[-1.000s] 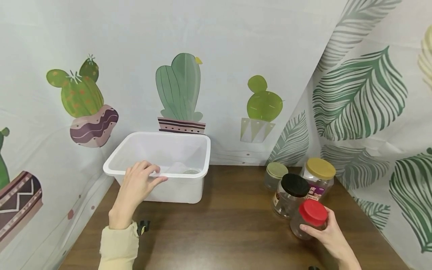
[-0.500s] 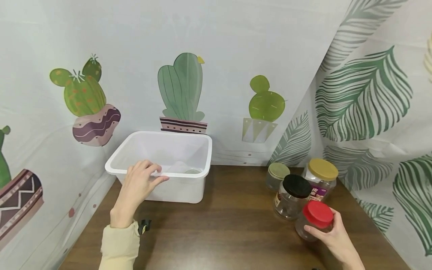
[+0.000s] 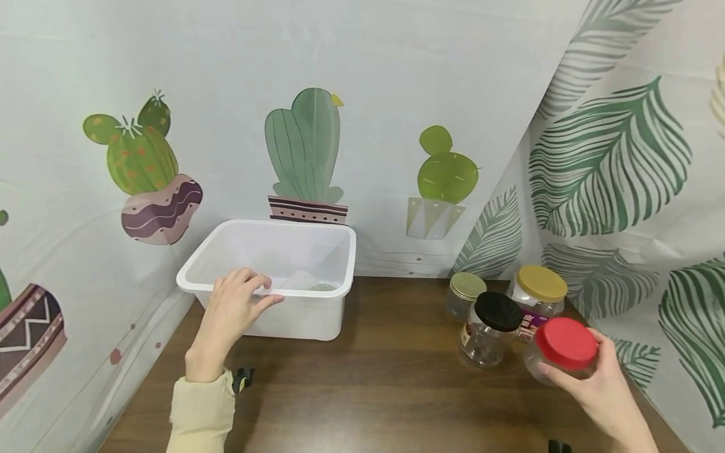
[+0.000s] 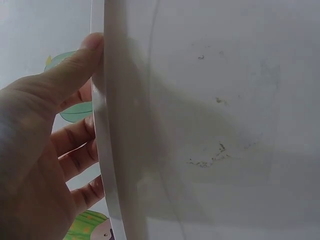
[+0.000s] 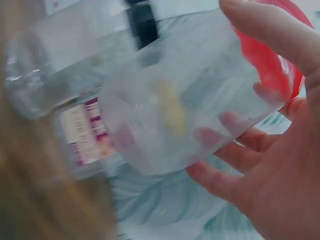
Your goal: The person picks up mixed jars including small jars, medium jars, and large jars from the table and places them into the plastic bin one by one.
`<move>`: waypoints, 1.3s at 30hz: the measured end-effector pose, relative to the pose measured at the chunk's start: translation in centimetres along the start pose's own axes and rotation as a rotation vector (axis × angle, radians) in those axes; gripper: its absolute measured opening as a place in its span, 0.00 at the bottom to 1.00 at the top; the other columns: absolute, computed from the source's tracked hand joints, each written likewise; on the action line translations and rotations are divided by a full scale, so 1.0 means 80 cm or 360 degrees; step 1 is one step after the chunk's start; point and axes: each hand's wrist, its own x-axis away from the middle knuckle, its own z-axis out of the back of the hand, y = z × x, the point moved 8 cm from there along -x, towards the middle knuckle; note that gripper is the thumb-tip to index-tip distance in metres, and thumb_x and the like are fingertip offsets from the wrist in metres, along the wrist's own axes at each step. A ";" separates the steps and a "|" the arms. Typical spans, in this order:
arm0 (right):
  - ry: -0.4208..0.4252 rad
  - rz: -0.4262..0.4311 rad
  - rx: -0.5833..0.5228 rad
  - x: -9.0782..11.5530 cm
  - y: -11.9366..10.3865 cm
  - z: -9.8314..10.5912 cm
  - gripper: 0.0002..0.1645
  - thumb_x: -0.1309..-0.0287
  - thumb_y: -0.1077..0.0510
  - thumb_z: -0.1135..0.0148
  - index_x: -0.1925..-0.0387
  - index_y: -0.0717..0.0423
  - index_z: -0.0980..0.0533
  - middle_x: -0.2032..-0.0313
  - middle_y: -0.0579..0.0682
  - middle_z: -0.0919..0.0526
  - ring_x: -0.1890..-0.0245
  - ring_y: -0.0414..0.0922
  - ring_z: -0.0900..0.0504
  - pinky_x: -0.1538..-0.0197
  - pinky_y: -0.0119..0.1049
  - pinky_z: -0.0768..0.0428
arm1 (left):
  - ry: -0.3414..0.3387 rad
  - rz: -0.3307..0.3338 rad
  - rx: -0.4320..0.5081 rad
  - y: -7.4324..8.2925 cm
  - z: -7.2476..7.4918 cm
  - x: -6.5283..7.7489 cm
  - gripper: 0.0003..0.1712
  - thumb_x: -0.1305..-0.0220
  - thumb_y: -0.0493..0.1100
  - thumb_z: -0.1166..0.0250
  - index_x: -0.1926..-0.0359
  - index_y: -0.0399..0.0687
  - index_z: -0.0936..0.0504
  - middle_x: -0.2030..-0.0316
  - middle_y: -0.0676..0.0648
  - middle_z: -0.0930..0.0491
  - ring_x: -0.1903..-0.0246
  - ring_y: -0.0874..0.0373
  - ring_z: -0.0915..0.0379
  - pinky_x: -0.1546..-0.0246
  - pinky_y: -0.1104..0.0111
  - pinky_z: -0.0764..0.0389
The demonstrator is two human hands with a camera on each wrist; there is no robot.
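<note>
My left hand (image 3: 233, 311) holds the front rim of a white plastic tub (image 3: 306, 318), fingers over the edge and thumb on the near side. Close up in the left wrist view, the thumb and fingertips meet the tub's rim (image 4: 100, 110). With my right hand (image 3: 603, 384) I grip a clear plastic jar with a red lid (image 3: 568, 341), tilted and raised off the table. The right wrist view has the jar's clear body (image 5: 150, 115) between thumb and fingers. Just left of it stands a black-lidded jar (image 3: 487, 343). Something clear, partly seen, lies inside the tub.
A jar with a yellow lid and purple label (image 3: 538, 296) and a small jar with a pale green lid (image 3: 466, 296) stand at the back right. The brown table (image 3: 385, 390) meets patterned cloth walls (image 3: 374, 126) behind and at the sides.
My right hand has lifted the red-lidded jar and carried it rightward, away from the black-lidded jar. The left hand keeps its place on the tub.
</note>
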 end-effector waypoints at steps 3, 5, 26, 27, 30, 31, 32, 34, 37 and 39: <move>0.0082 0.0091 0.0128 -0.005 -0.025 0.018 0.60 0.63 0.58 0.17 0.35 0.70 0.46 0.48 0.67 0.33 0.55 0.30 0.39 0.59 0.25 0.39 | 0.0007 0.0000 0.0005 0.000 0.001 0.000 0.18 0.54 0.53 0.23 0.67 0.49 0.18 0.69 0.50 0.24 0.64 0.47 0.29 0.64 0.55 0.36; 0.0137 0.0165 0.0170 -0.010 -0.043 0.027 0.59 0.66 0.59 0.16 0.36 0.69 0.42 0.49 0.66 0.32 0.53 0.39 0.38 0.57 0.30 0.40 | 0.0009 -0.0002 0.0001 0.000 0.001 0.000 0.18 0.54 0.53 0.23 0.68 0.49 0.19 0.69 0.50 0.24 0.64 0.47 0.29 0.64 0.55 0.36; 0.0027 0.0828 0.0097 -0.086 -0.194 -0.051 0.52 0.71 0.65 0.17 0.41 0.64 0.35 0.50 0.60 0.31 0.48 0.53 0.35 0.54 0.50 0.32 | -0.0006 0.0020 0.0005 0.000 0.000 0.001 0.18 0.53 0.52 0.22 0.66 0.49 0.18 0.69 0.51 0.25 0.63 0.48 0.29 0.62 0.54 0.36; 0.0004 0.0848 0.0105 -0.091 -0.200 -0.059 0.52 0.71 0.64 0.17 0.41 0.63 0.35 0.49 0.60 0.32 0.48 0.53 0.34 0.54 0.50 0.31 | -0.0004 0.0020 0.0007 0.000 0.000 0.001 0.18 0.53 0.52 0.22 0.66 0.49 0.18 0.69 0.51 0.25 0.63 0.48 0.29 0.62 0.54 0.36; -0.0045 0.0924 0.0120 -0.103 -0.217 -0.081 0.51 0.69 0.63 0.17 0.40 0.62 0.35 0.49 0.60 0.32 0.48 0.54 0.33 0.54 0.55 0.26 | -0.0003 0.0020 0.0013 0.000 0.000 0.001 0.18 0.53 0.52 0.22 0.67 0.49 0.18 0.69 0.51 0.25 0.64 0.48 0.29 0.62 0.54 0.36; -0.0060 0.0950 0.0123 -0.106 -0.223 -0.088 0.51 0.69 0.64 0.17 0.40 0.61 0.35 0.48 0.61 0.33 0.48 0.54 0.33 0.54 0.55 0.25 | -0.0007 0.0022 0.0015 -0.001 0.000 0.001 0.18 0.53 0.52 0.23 0.67 0.49 0.18 0.69 0.51 0.25 0.63 0.48 0.29 0.62 0.54 0.36; -0.0071 0.0977 0.0123 -0.110 -0.228 -0.095 0.51 0.70 0.64 0.17 0.41 0.61 0.35 0.48 0.61 0.33 0.47 0.55 0.32 0.53 0.56 0.25 | -0.0008 0.0022 0.0014 -0.001 0.000 0.001 0.18 0.53 0.52 0.23 0.66 0.49 0.18 0.68 0.51 0.24 0.63 0.48 0.29 0.62 0.54 0.36; -0.0089 0.1033 0.0125 -0.115 -0.239 -0.108 0.51 0.70 0.64 0.17 0.41 0.60 0.34 0.48 0.61 0.32 0.47 0.55 0.31 0.51 0.56 0.24 | -0.0012 0.0024 0.0013 -0.001 0.001 0.001 0.18 0.53 0.52 0.23 0.66 0.48 0.18 0.68 0.51 0.24 0.63 0.48 0.29 0.62 0.54 0.36; -0.0132 0.1126 0.0133 -0.120 -0.254 -0.128 0.50 0.70 0.64 0.17 0.41 0.59 0.33 0.47 0.60 0.32 0.47 0.54 0.30 0.49 0.55 0.25 | -0.0018 0.0026 0.0007 -0.001 0.001 0.001 0.18 0.52 0.53 0.23 0.65 0.48 0.17 0.67 0.50 0.24 0.62 0.48 0.29 0.61 0.54 0.35; -0.0162 0.1199 0.0162 -0.123 -0.264 -0.140 0.50 0.70 0.63 0.17 0.41 0.58 0.32 0.47 0.60 0.32 0.48 0.55 0.30 0.48 0.54 0.26 | -0.0020 0.0026 0.0004 -0.001 0.001 0.002 0.18 0.52 0.53 0.23 0.65 0.49 0.17 0.67 0.51 0.23 0.62 0.48 0.28 0.62 0.54 0.35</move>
